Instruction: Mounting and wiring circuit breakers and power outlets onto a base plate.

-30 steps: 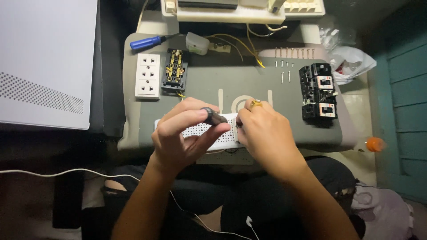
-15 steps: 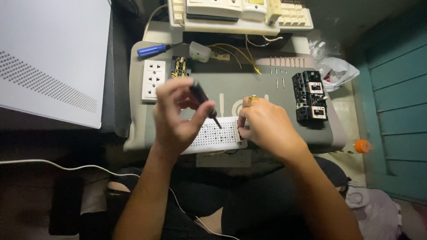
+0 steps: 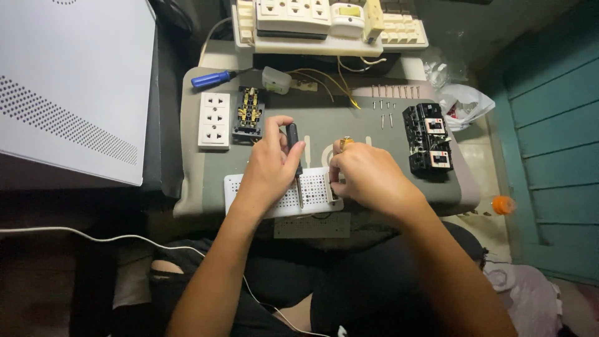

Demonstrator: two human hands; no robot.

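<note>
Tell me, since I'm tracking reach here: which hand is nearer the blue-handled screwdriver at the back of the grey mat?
Left. The left hand, gripping a black screwdriver, sits below and right of the blue-handled screwdriver; the right hand lies farther right.

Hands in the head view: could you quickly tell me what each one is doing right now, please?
Left hand: closed around a black-handled screwdriver, tip down on the white perforated board.
Right hand: fingers curled at the board's right end; any grip cannot be told.
</note>
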